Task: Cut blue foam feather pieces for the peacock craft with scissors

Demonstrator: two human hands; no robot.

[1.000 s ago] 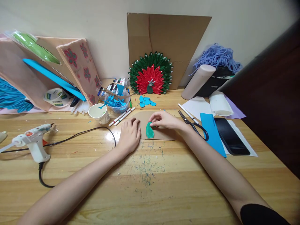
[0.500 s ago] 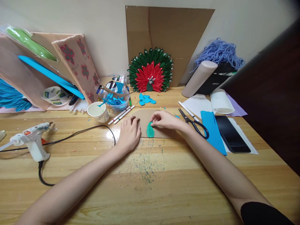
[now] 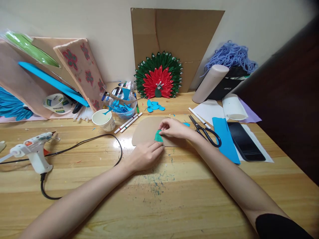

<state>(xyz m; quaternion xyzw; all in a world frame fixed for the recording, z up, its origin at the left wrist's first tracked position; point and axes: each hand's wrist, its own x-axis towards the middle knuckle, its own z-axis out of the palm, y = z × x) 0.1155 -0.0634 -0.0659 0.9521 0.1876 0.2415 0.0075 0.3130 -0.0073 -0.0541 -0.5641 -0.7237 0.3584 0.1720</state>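
Little writing could be made out. The roll of tape (image 3: 56, 101) lying at the left of the worktop (image 3: 159, 186) carried green-and-white label panels with dark lettering, but the letters were too small and blurred to spell out. The black box (image 3: 225, 89) at the back right, behind a pale roll, bore a short line of light characters on its front, likewise too small to read. The markers (image 3: 128, 122) showed coloured bands only, with no print that could be told.
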